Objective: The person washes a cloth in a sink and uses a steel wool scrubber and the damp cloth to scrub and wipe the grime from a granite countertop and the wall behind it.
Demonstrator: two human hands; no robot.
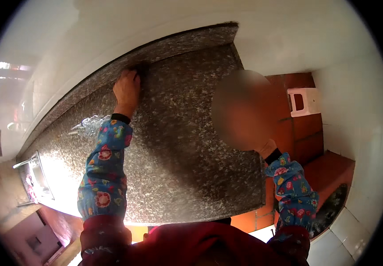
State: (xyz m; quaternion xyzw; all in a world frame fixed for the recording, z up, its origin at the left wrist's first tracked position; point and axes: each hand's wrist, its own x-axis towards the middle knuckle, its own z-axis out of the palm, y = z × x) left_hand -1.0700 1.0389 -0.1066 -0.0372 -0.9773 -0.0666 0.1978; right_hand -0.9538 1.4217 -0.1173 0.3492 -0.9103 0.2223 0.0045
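My left hand [127, 88] rests at the back of a speckled granite countertop [184, 133], close to the raised granite backsplash [191, 41]. Its fingers are curled under and their tips are hidden, so whether it holds something does not show. A clear, crinkled wet patch or plastic film [93, 123] shines on the counter beside my left wrist. On the other side, my right hand [266, 148] is at the counter's right edge; a round blur covers nearly all of it, with only the part by the wrist showing. Floral sleeves with dark cuffs cover both forearms.
A metal sink [41, 176] with a faucet [25, 163] lies at the far left end of the counter. Beyond the counter's right edge, a pink plastic stool [306, 102] stands on the red tile floor [307, 133]. A pale, glossy wall [138, 23] runs behind the backsplash.
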